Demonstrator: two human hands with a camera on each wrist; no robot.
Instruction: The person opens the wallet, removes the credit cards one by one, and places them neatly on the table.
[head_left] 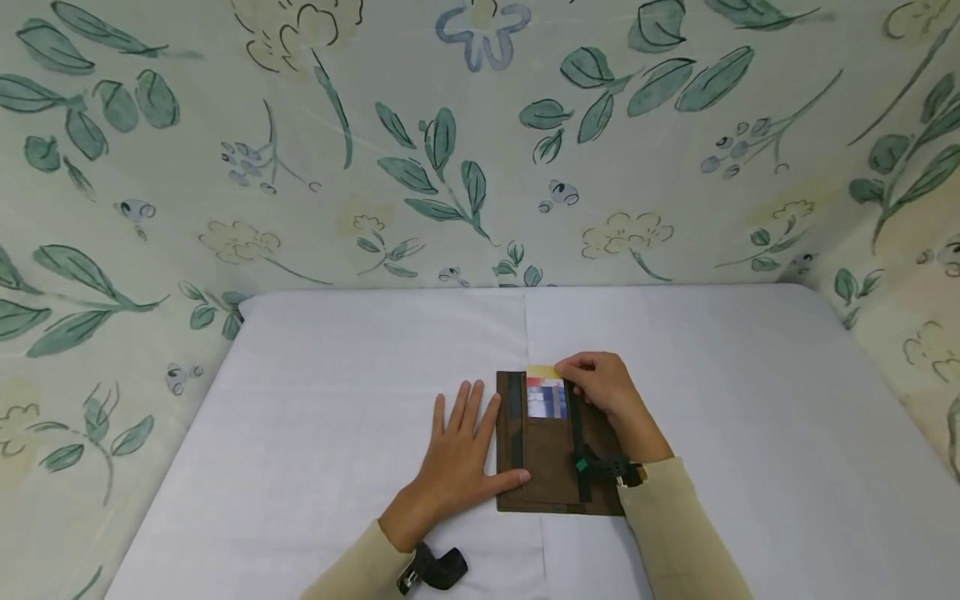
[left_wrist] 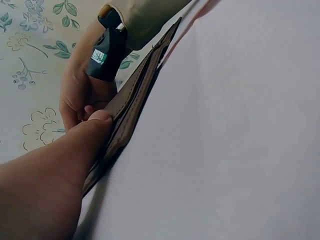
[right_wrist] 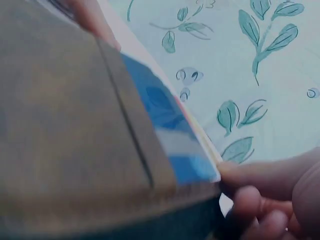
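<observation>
A brown wallet (head_left: 551,462) lies opened out on the white cloth, its stitched edge (left_wrist: 142,92) showing in the left wrist view. From its middle section stick up a blue-and-white card (head_left: 546,400) with red at the top and, behind it, a yellow card (head_left: 542,371). My right hand (head_left: 606,390) pinches the yellow card at its top right corner; in the right wrist view its fingertips meet at the corner beside the blue card (right_wrist: 165,120). My left hand (head_left: 459,458) lies flat with spread fingers at the wallet's left edge, its thumb resting on the lower left part.
A white cloth (head_left: 337,417) covers the table. Behind and at both sides hangs a curtain (head_left: 450,183) with leaves and flowers. Each wrist wears a black camera strap (head_left: 435,571) near a beige sleeve (head_left: 678,525).
</observation>
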